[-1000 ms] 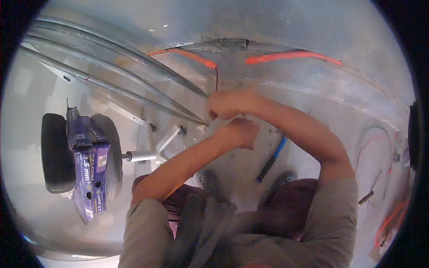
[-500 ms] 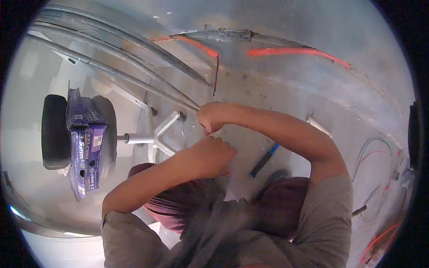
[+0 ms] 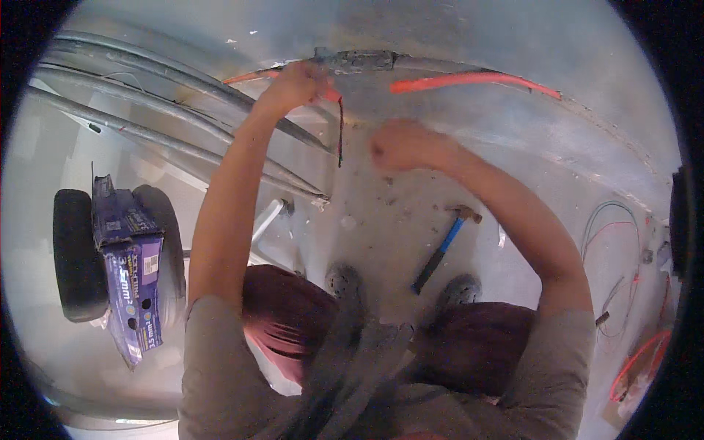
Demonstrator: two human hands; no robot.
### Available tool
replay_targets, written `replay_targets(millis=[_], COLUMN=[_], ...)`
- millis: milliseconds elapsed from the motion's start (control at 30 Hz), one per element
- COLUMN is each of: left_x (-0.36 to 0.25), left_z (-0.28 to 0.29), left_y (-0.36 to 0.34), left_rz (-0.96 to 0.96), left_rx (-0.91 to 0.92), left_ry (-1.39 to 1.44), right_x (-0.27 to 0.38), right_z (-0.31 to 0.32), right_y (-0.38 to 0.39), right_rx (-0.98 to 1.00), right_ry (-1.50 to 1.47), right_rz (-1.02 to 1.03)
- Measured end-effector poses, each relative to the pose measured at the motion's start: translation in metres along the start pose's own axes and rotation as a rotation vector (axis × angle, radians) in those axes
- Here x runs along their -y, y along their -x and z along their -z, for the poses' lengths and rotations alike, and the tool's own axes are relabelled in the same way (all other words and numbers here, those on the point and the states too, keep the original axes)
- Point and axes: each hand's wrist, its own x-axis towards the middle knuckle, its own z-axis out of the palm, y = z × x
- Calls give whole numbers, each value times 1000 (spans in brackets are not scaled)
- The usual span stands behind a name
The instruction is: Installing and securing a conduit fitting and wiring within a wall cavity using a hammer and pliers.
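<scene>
At the foot of the wall, my left hand [image 3: 293, 89] is closed around the end of an orange flexible conduit [image 3: 334, 94]. A dark wire [image 3: 340, 132] hangs from that end. My right hand [image 3: 407, 145], slightly blurred, is curled in front of the gap between this conduit and a second orange conduit [image 3: 477, 81]; whatever its fingers hold, if anything, is hidden. A claw hammer [image 3: 449, 246] with a blue and black handle lies on the floor before my feet.
Several long grey pipes [image 3: 183, 117] slant in from the left, ending near my left forearm. A purple box [image 3: 132, 271] rests on a black-padded chair [image 3: 77, 257]. Loose thin wires [image 3: 616, 271] lie at the right. A grey box-like fitting [image 3: 359, 60] sits along the wall's base.
Both hands have moved from the pipe ends toward the wall. My left hand has reached up and taken hold of the orange conduit; the right has shifted right and farther out, uncovering the hammer's head.
</scene>
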Motion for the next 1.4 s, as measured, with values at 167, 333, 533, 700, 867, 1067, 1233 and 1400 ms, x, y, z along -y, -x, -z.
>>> replay_targets(millis=[167,333,533,700,867,1067,1233,1400], left_x=[44,50,39,23,14,18,30,21], left_z=[-32,-47,-45,-61,-70,-73,-64,-70], left_y=[-43,-51,-43,-41,-42,-53,-47,-45], left_rz=[-28,-200,-178,-132,-93,-121,-197,-144], left_rx=[-435,-617,-610,-685,-738,-765,-793,-778], left_ry=[188,131,-136,-295,-407,-343,-409,-439], right_x=[-52,-53,-63,-44,-41,-48,-43,-40], right_z=[28,37,41,51,50,48,47,53], right_y=[10,10,-12,-23,-45,-49,-58,-55], right_rx=[-738,-633,-646,-631,-559,-584,-506,-522], right_ry=[-214,-82,-42,131,450,530,494,463], right_rz=[-142,-276,-304,-392,-457,-437,-460,-455])
